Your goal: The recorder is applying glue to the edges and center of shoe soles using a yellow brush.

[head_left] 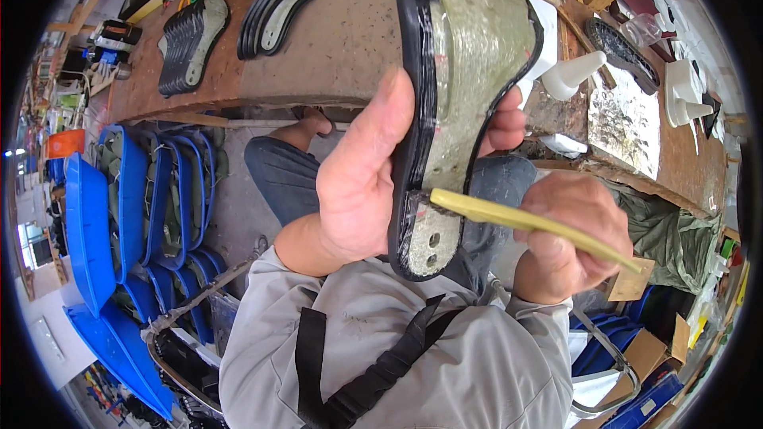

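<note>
Left hand [358, 183] grip clamps shoe sole [453, 95] upright; right hand [568, 234] grip holds yellow brush [524, 221], bristles at heel edge.

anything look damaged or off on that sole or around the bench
Nothing clearly damaged. The left hand grips a black-rimmed shoe sole upright; the right hand holds a yellow brush against its heel end, which looks wet and glossy. Other soles lie stacked on the bench.

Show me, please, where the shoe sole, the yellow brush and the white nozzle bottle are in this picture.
shoe sole [469, 71]: head view, on its grey-green inner face, above the thumb.
yellow brush [509, 217]: head view, on the handle's middle, between sole and right hand.
white nozzle bottle [574, 73]: head view, on its conical body, on the workbench.
</note>
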`<state>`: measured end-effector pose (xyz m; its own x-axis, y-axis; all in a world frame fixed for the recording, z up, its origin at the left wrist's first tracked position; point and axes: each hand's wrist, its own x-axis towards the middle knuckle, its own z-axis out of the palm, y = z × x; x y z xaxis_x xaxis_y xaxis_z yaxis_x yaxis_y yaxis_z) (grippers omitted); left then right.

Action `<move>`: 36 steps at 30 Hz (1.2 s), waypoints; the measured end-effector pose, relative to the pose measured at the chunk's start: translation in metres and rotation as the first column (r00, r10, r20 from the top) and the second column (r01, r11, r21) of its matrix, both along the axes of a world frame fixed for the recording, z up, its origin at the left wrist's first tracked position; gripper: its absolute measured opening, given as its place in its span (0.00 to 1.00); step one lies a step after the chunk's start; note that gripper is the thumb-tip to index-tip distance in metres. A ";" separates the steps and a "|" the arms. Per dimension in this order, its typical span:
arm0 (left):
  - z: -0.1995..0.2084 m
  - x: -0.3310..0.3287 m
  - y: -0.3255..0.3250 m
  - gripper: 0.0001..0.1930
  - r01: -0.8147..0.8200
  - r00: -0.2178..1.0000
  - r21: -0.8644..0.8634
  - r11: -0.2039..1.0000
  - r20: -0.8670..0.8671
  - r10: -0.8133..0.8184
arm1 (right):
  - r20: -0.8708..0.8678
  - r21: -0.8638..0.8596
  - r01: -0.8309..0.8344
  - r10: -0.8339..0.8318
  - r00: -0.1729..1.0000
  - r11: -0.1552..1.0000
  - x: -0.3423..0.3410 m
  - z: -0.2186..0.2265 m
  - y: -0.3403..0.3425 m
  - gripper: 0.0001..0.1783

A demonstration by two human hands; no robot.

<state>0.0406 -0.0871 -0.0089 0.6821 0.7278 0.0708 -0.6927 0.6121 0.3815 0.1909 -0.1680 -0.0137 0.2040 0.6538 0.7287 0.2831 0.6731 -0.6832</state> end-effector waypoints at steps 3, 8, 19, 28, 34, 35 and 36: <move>0.001 -0.006 -0.001 0.32 0.050 0.992 0.197 0.979 -0.126 -0.025 | 0.077 0.004 0.095 -0.095 0.993 0.996 0.001 0.002 0.008 0.15; 0.005 -0.010 -0.013 0.39 0.082 0.940 0.187 0.979 -0.341 -0.013 | 0.058 0.051 0.172 -0.175 0.983 0.984 0.006 0.006 0.010 0.16; -0.032 -0.036 -0.011 0.37 0.124 0.907 0.525 0.842 -0.405 0.119 | 0.095 0.205 0.019 -0.039 0.995 0.979 0.023 0.030 0.010 0.12; -0.038 -0.039 -0.007 0.26 0.026 0.937 0.794 0.608 -0.231 0.262 | 0.106 0.234 0.084 -0.111 0.988 0.969 0.028 0.055 0.020 0.08; -0.056 -0.041 0.002 0.24 0.022 0.971 0.745 0.667 -0.174 0.162 | 0.043 0.166 0.255 -0.265 0.963 0.953 0.035 0.061 0.044 0.03; -0.057 -0.042 0.004 0.23 0.012 0.974 0.739 0.674 -0.162 0.159 | 0.154 0.223 0.275 -0.313 0.937 0.935 0.036 0.050 0.039 0.03; -0.057 -0.043 0.008 0.23 0.001 0.976 0.734 0.680 -0.148 0.158 | 0.286 0.216 0.380 -0.430 0.856 0.899 0.028 0.043 0.027 0.04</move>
<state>-0.0028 -0.0795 -0.0654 0.6821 0.5518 0.4798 -0.5928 0.0330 0.8047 0.2194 -0.1415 0.0292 0.1675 0.4448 0.8798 0.7375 0.5357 -0.4112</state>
